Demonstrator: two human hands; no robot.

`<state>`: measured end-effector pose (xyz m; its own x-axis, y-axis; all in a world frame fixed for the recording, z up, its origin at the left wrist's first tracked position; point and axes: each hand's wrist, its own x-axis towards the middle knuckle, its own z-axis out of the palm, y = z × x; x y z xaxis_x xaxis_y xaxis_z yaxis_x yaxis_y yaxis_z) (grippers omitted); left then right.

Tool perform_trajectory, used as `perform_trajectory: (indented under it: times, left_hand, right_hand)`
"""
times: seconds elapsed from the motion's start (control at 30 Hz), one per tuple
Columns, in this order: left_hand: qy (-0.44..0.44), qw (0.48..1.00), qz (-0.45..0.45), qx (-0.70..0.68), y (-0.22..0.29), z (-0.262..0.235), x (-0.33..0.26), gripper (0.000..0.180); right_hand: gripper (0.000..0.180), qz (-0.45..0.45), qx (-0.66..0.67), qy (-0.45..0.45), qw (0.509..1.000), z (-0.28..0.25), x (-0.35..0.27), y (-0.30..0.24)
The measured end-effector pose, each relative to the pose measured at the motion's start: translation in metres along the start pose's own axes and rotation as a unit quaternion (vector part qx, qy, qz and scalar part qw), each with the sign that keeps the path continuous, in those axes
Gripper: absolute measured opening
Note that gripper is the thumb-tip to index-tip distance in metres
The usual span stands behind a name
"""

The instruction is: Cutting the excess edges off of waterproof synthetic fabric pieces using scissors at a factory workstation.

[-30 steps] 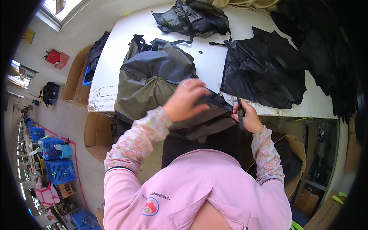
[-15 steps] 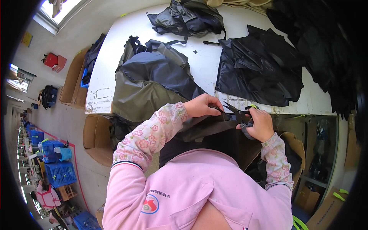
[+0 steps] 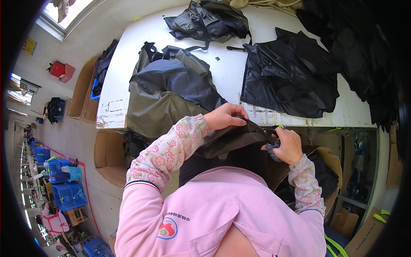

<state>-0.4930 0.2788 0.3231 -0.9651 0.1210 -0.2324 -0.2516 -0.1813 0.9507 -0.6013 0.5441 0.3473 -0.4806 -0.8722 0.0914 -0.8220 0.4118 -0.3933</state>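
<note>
Both hands now sit lower at the table edge: left hand (image 3: pixel 223 118) pinches the dark fabric piece (image 3: pixel 222 141), right hand (image 3: pixel 286 145) grips small scissors (image 3: pixel 267 133) closed around them; trimming seems unfinished.

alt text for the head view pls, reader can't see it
Seen from above, a person in pink holds a dark strap taut between both hands: the left hand pinches one end, the right hand grips the other along with small scissors. It belongs to an olive and grey fabric bag hanging over the edge of a white table, which also holds black fabric pieces.
</note>
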Motion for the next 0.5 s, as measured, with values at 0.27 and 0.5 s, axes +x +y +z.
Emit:
perform_trajectory:
  times: [0.27, 0.5]
  left_hand:
    - [-0.009, 1.0, 0.005, -0.006, -0.001, 0.001, -0.001, 0.014]
    - [-0.01, 1.0, -0.002, 0.006, 0.0, -0.001, -0.002, 0.014]
  right_hand:
    - [0.041, 0.006, 0.011, -0.007, 1.0, -0.002, 0.0, -0.005]
    - [0.037, 0.024, -0.014, -0.022, 0.999, 0.007, -0.006, 0.01]
